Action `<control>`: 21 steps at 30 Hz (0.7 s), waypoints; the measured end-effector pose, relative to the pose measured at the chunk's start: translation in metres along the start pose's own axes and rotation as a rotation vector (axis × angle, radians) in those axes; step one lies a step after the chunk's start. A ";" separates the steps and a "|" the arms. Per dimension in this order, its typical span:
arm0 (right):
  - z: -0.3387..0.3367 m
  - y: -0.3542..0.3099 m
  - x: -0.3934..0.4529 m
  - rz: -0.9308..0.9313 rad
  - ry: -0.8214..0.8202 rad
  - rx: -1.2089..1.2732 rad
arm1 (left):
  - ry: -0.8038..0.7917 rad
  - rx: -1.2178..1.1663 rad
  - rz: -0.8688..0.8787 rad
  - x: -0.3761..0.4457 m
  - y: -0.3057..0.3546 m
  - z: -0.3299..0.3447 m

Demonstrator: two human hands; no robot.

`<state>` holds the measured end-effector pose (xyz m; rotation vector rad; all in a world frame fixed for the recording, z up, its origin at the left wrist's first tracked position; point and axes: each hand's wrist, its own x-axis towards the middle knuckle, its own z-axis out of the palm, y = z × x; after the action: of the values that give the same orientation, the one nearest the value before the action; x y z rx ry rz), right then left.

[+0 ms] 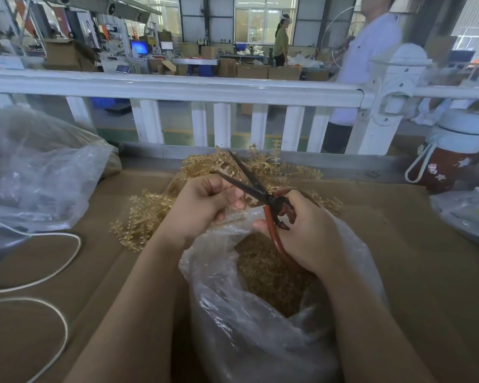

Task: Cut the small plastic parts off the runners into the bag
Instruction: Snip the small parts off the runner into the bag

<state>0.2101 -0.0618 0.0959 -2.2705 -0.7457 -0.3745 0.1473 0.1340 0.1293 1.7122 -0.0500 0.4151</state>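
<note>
1. Left hand: fingers curled, grip clenched around a runner of amber plastic parts, held above the mouth of the bag.
2. Right hand: grip wrapped on the red handles of the scissors. Blades parted, tips pointing up and away, the runner between them near the left hand's fingertips.
3. Clear plastic bag sits open just below both hands, at the table's near edge. A mass of small amber cut parts lies inside.
4. Pile of uncut runners on the brown table, behind and to the left of the hands, touching the bag's far rim.
5. Far left: a large crumpled clear bag; a white cord loops beside it.
6. Far right: a red bottle with white lid stands on the table near the white railing.
</note>
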 end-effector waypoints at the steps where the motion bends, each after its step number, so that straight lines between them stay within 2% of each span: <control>1: 0.000 0.001 0.000 -0.008 -0.007 -0.029 | -0.005 0.000 0.019 -0.001 0.001 -0.001; 14: -0.004 0.000 -0.002 -0.054 0.010 -0.156 | 0.010 0.185 0.118 -0.002 0.000 -0.006; 21: -0.005 -0.003 -0.003 -0.040 0.004 -0.127 | 0.011 0.159 0.120 -0.002 -0.001 -0.007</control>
<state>0.2061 -0.0648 0.1000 -2.3756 -0.7859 -0.4565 0.1435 0.1408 0.1286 1.8696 -0.1142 0.5293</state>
